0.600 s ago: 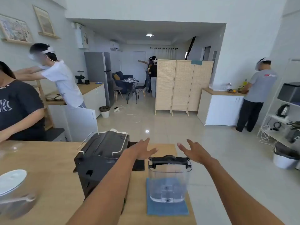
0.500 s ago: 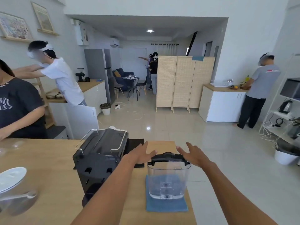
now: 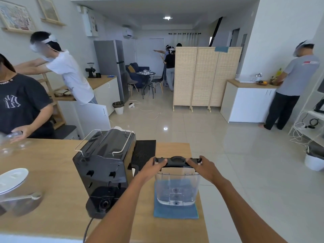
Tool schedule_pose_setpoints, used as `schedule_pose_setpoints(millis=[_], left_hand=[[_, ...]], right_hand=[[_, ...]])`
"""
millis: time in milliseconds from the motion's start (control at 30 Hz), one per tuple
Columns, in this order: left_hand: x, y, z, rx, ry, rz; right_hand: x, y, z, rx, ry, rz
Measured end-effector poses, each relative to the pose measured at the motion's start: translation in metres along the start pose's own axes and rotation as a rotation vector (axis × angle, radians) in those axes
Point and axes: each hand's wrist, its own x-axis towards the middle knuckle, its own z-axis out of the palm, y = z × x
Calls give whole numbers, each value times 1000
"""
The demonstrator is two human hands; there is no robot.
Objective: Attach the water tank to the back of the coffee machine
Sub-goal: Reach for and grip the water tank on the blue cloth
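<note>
Clear water tank (image 3: 177,186), gripped both sides, stands beside coffee machine (image 3: 103,169).

Bare forearms, sleeveless, ringless hands (image 3: 177,170)

Both hands fwd: left (image 3: 152,168), right (image 3: 204,168), fingers curled, gripping.

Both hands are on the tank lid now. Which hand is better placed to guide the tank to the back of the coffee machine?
Left, probably. The left hand grips the water tank on the side next to the coffee machine, whose back faces the camera. The right hand holds the far side.
</note>
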Motion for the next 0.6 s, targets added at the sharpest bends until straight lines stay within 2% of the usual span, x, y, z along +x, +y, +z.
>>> schedule_pose_setpoints(millis=[300, 600], left_hand=[[-6, -7, 9, -239, 100, 20], [-5, -6, 6, -233, 67, -18]], right_hand=[[-3, 6, 6, 185, 14, -29], [-2, 3, 4, 261, -21, -22]])
